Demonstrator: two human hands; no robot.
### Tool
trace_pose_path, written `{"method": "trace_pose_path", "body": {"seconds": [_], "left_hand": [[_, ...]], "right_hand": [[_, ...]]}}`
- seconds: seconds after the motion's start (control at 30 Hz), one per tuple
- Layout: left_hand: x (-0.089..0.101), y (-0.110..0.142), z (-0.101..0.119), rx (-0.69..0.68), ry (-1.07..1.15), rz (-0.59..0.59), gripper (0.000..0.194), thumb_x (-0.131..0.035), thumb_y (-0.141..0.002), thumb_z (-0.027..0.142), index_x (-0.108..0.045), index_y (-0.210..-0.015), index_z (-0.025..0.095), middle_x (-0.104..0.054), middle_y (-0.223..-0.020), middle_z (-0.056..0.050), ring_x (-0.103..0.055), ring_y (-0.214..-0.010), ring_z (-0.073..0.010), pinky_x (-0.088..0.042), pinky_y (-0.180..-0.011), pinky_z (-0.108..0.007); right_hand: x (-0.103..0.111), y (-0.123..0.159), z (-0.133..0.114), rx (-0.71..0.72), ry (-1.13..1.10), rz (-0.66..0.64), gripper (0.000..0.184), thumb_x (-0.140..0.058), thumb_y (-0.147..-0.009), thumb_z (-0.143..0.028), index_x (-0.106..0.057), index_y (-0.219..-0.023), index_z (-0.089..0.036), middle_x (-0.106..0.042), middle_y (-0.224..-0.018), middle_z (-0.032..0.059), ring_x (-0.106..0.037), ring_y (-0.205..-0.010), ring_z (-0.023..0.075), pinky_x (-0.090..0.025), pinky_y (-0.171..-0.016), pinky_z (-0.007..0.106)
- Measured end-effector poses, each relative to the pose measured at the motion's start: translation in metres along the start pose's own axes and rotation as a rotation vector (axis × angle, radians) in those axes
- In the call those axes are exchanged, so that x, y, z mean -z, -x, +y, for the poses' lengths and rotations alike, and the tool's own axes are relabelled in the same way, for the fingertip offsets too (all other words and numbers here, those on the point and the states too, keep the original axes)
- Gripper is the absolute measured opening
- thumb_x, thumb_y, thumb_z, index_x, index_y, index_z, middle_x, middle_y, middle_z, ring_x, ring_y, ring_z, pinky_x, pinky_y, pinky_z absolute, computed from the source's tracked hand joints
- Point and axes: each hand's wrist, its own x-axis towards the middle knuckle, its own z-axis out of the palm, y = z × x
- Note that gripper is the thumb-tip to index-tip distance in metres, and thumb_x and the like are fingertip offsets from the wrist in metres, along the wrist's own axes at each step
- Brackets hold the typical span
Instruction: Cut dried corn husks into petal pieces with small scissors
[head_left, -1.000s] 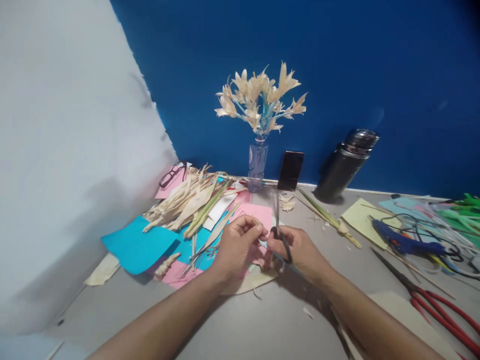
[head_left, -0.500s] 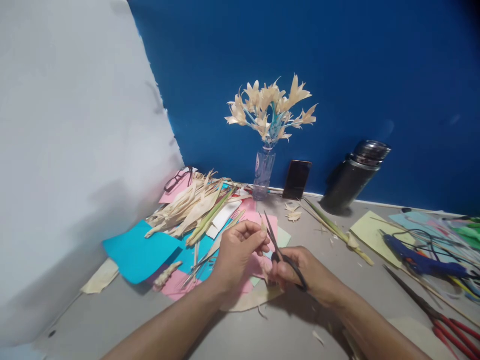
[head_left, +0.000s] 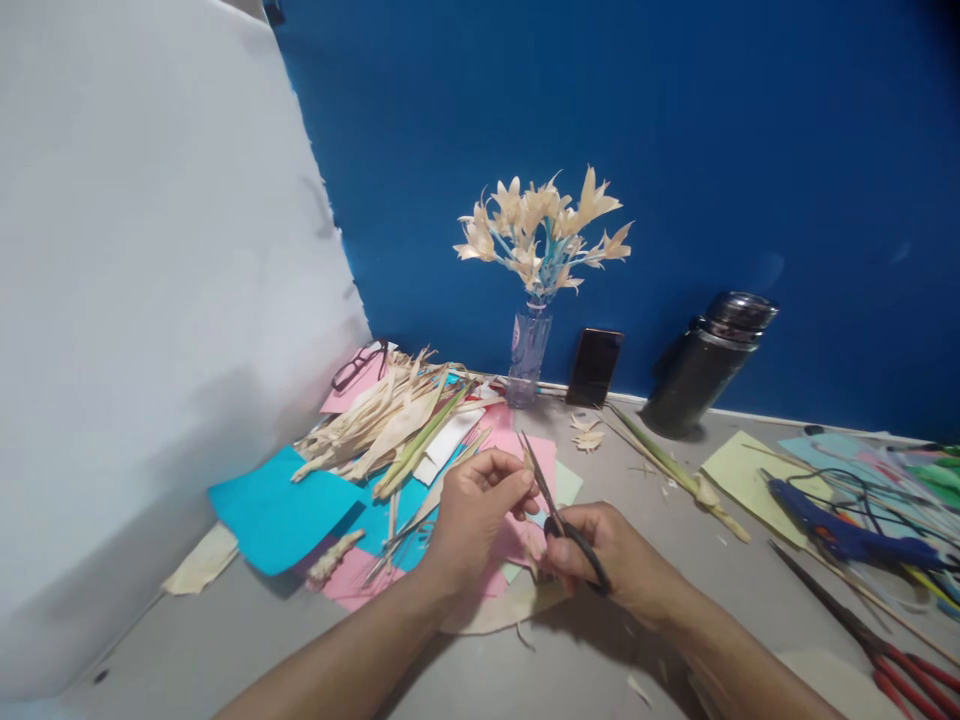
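Note:
Between the thumb and fingers of my left hand [head_left: 487, 505] is a small pale piece of dried husk [head_left: 528, 460], mostly covered by the fingertips. My right hand [head_left: 600, 555] grips black-handled scissors [head_left: 551, 495], their blades pointing up and lying right beside the husk piece. The blades look nearly closed. Below the hands lie pink paper [head_left: 491, 580] and a broad pale husk [head_left: 510, 612] on the grey table. A heap of dried husks [head_left: 390, 410] rests to the left, over blue paper [head_left: 289, 510].
Husk flowers [head_left: 544, 225] stand in a clear bottle [head_left: 529, 355] by the blue wall. Near it are a phone [head_left: 595, 367] and a dark flask [head_left: 709, 370]. At right lie a blue glue gun [head_left: 840, 525], its black cord and red-handled scissors [head_left: 877, 640]. Glasses [head_left: 360, 367] sit far left.
The scissor blades have drawn closer together beside the husk piece. The whole view has shifted slightly, so things sit a little lower. Both hands keep their hold.

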Motion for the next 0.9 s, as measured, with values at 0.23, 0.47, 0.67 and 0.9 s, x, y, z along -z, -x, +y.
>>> {"method": "trace_pose_path", "body": {"seconds": [0.23,0.47,0.67,0.9], "left_hand": [[-0.0008,0.0002,0.0013,-0.007,-0.004,0.005,0.011,-0.071,-0.074,0.021,-0.063,-0.069,0.015,-0.065,-0.062,-0.001,-0.059,-0.057,-0.0118,-0.044,-0.058,-0.024],[0.0001,-0.0002,0.0008,-0.019,-0.006,-0.004,0.011,-0.070,-0.075,0.021,-0.063,-0.069,0.015,-0.066,-0.062,-0.002,-0.059,-0.057,-0.0122,-0.045,-0.059,-0.025],[0.0005,-0.0006,0.0022,-0.031,-0.016,-0.011,0.011,-0.070,-0.075,0.020,-0.062,-0.068,0.016,-0.065,-0.062,-0.001,-0.059,-0.057,-0.0126,-0.043,-0.058,-0.024],[-0.0008,0.0008,0.0061,-0.013,-0.024,-0.008,0.013,-0.070,-0.074,0.023,-0.061,-0.068,0.015,-0.065,-0.063,-0.002,-0.058,-0.058,-0.0127,-0.043,-0.059,-0.025]], "right_hand": [[-0.0019,0.0005,-0.0022,-0.017,0.004,0.012,0.047,-0.073,-0.072,-0.057,-0.058,-0.058,-0.014,-0.055,-0.053,-0.0012,-0.041,-0.051,0.0089,-0.028,-0.050,0.022],[-0.0009,-0.0003,0.0024,-0.018,-0.042,0.013,0.044,-0.074,-0.071,-0.053,-0.058,-0.058,-0.014,-0.054,-0.051,-0.0015,-0.040,-0.050,0.0084,-0.026,-0.050,0.023],[-0.0017,0.0001,0.0025,-0.060,-0.049,0.030,0.043,-0.076,-0.069,-0.051,-0.058,-0.056,-0.014,-0.052,-0.047,-0.0022,-0.037,-0.048,0.0079,-0.024,-0.049,0.024],[-0.0024,-0.0003,0.0018,-0.035,-0.137,0.065,0.052,-0.077,-0.067,-0.062,-0.058,-0.056,-0.015,-0.054,-0.049,0.0004,-0.041,-0.049,0.0097,-0.029,-0.050,0.025]]}}
